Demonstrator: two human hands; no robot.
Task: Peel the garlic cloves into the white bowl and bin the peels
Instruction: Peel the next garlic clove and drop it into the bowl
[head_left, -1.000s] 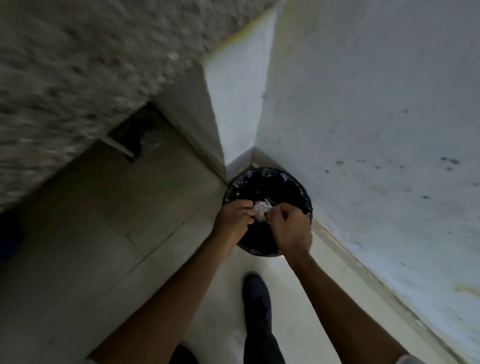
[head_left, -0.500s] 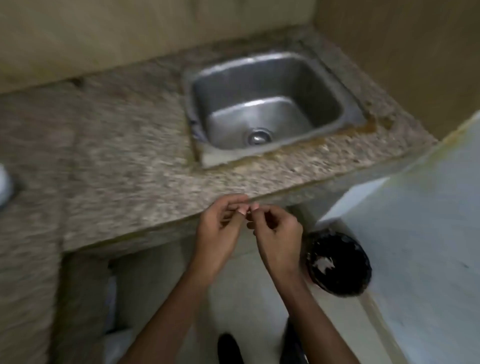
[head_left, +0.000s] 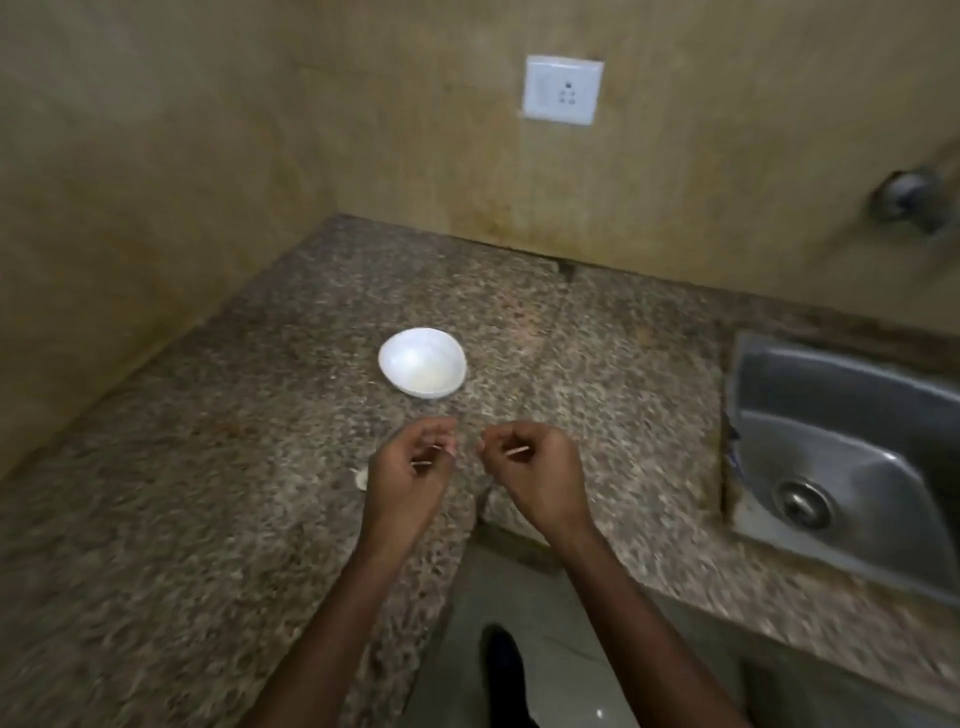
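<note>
1. Walls (head_left: 156, 156): ochre, stained, meeting in the far left corner.
2. Table (head_left: 208, 519): speckled granite, running from the left wall to the right edge of view. Its near edge is cut back where the person stands.
3. Sink (head_left: 857, 395): steel, set into the table on the right, well apart from the bowl.
4. Left hand (head_left: 415, 467) and right hand (head_left: 535, 467): raised above the near part of the table, close together but apart. The fingers (head_left: 441, 431) of both hands curl inward. A thin pale streak shows at each set of fingertips, either a nail or a clinging scrap of peel, and motion blur prevents telling which, so it is not clear whether either hand holds anything.
5. Socket plate (head_left: 563, 89): white, on the far wall.
6. White bowl (head_left: 410, 353): upright on the table, just beyond the hands. Its contents are too blurred to tell.
7. Tap (head_left: 909, 195): on the far wall, upper right, blurred.
8. Pale piece (head_left: 361, 478): lies on the table just left of the left hand. It is either a clove or a peel, undetermined.

Hazards, as judged:
- Scraps stuck to the fingertips could drop into the bowl with the peeled cloves if the hands reach over it unchecked.
- The pale piece sits partly behind the left hand and could be overlooked or brushed along the table.
- No bin is in view, so any peel has to be carried to it and may be shed on the way.
</note>
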